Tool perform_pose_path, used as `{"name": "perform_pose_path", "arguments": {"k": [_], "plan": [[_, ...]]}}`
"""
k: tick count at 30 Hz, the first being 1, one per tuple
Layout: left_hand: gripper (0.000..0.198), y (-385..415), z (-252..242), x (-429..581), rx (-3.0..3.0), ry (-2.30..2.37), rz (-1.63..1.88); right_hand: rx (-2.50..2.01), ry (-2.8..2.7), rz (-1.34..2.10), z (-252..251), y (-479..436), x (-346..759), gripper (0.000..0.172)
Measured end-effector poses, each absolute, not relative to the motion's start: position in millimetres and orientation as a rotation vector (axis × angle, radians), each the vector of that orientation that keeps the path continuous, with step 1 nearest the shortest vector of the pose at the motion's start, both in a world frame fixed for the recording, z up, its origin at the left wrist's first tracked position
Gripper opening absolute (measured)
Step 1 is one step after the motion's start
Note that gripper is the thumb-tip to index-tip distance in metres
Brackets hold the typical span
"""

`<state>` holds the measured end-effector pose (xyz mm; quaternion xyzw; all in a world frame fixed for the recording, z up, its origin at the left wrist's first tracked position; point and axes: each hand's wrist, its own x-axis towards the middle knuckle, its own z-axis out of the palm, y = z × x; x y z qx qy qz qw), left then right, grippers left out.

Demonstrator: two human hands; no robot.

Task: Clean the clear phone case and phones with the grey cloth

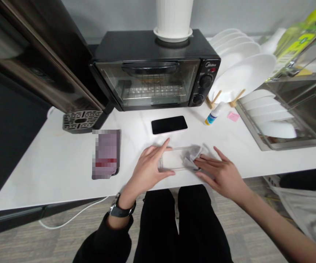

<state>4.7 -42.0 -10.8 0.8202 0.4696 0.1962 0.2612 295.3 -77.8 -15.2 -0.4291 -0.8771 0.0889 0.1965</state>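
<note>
Where the white table [56, 171] runs along its front edge, we find a clear box [173, 159] between two hands. The left hand [148, 166] grasps the box's left end, thumb along the near side, fingers at the far side; black watch [121, 210] on that wrist. The right hand [225, 175] grips a bunched grey cloth [192, 156], fingertips pressing it onto the box's right end. Just beyond the box we note a phone [169, 125], dark screen up, and behind it a black oven [152, 82]. Off to the right: a small bottle [211, 118] near a pink note [233, 116]. Left: a purple item [107, 148], too pixelated to identify.
</note>
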Motion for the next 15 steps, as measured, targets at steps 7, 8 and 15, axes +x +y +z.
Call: {"name": "perform_pose_path", "arguments": {"k": [7, 8, 15], "plan": [[0.108, -43.1, -13.3, 4.0, 2.216, 1.310, 0.539, -1.060, -2.489, 0.257, -17.8, -62.0, 223.4, 0.063], [0.108, -43.6, -13.6, 3.4, 2.217, 1.310, 0.541, -1.006, -2.497, 0.310, -18.0, -64.8, 216.7, 0.064], [0.115, -43.8, -12.2, 3.8, 2.207, 1.275, 0.558, -1.081, -2.527, 0.281, -18.9, -75.9, 293.1, 0.038]]}}
